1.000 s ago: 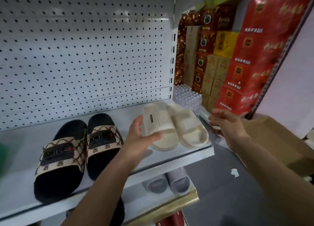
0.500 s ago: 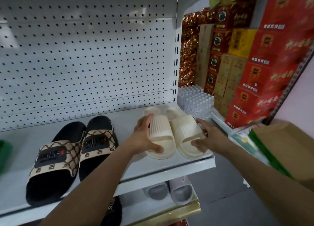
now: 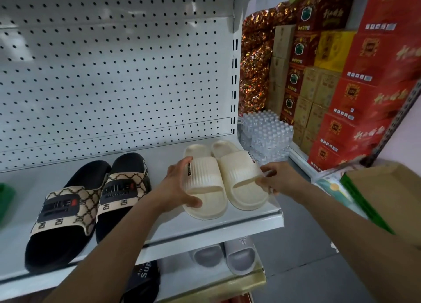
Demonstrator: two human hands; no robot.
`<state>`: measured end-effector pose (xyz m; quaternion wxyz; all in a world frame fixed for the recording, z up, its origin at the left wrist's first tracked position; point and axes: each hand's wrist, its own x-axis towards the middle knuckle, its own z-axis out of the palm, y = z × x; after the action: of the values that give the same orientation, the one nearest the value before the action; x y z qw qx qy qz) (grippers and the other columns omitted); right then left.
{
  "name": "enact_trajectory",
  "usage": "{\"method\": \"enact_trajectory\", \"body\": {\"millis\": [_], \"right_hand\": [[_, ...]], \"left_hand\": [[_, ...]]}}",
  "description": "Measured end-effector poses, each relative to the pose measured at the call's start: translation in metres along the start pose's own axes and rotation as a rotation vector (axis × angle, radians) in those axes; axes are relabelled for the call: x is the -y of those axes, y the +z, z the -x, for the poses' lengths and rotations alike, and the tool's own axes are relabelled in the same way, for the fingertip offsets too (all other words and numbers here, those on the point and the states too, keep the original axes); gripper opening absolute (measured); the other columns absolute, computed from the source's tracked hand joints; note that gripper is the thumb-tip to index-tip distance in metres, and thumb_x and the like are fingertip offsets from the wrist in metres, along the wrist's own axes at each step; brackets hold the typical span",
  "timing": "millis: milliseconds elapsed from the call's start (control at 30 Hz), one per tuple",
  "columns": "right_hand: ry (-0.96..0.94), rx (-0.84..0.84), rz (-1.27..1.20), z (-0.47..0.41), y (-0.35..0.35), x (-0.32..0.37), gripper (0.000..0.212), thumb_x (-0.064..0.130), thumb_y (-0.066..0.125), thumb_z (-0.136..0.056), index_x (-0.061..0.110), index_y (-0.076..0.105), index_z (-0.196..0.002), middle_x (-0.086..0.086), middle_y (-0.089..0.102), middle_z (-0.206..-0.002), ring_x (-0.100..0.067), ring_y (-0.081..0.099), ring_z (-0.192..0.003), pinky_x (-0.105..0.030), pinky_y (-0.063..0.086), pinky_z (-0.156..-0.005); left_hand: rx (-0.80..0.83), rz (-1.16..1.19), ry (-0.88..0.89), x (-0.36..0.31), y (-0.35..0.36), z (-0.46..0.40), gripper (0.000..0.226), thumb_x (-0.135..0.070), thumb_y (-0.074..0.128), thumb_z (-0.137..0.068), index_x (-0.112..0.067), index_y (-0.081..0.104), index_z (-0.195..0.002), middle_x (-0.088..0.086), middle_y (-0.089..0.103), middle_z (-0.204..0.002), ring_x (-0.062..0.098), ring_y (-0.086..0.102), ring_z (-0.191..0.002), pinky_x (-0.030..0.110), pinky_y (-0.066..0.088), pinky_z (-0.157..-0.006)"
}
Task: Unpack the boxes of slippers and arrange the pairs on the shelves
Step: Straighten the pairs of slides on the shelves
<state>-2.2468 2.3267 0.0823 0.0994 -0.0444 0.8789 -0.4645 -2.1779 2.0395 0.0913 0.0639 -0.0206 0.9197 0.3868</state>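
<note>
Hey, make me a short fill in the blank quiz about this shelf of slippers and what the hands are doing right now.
1. The left hand grips the left slipper of the ____ pair.
2. The black patterned pair lies to the ____ of that pair on the shelf.
3. The grey pair sits on the shelf ____ it.
4. The right hand touches the right slipper's ____ side.

Missing words: cream; left; below; right

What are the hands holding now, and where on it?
Left hand grips the left cream ribbed rubber slipper at its outer side; right hand grips the right cream slipper's outer side.
</note>
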Motion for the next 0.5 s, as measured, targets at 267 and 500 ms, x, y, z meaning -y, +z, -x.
{"method": "enact_trajectory", "body": {"millis": [267, 500], "right_hand": [[-0.044, -0.151, 0.099, -0.01, 0.017, -0.004, 0.025, 0.017, 0.065, -0.086, 0.011, 0.065, -0.11, -0.006, 0.07, -0.074, -0.012, 0.062, -0.05, -0.023, 0.045, -0.046], [-0.06, -0.136, 0.125, -0.014, 0.016, -0.004, 0.027, 0.016, 0.064, -0.086, 0.013, 0.066, -0.112, -0.003, 0.07, -0.072, -0.008, 0.061, -0.05, -0.021, 0.044, -0.049]], "left_hand": [[-0.006, 0.038, -0.018, 0.002, 0.003, 0.0, 0.121, -0.018, 0.089, -0.061, -0.044, 0.013, -0.151, -0.004, 0.028, -0.139, 0.025, 0.037, -0.131, 0.049, 0.037, -0.11], [-0.002, 0.075, -0.004, 0.001, 0.004, 0.008, 0.135, -0.026, 0.094, -0.057, -0.042, 0.0, -0.153, -0.011, 0.022, -0.142, 0.024, 0.03, -0.138, 0.047, 0.035, -0.113]]}}
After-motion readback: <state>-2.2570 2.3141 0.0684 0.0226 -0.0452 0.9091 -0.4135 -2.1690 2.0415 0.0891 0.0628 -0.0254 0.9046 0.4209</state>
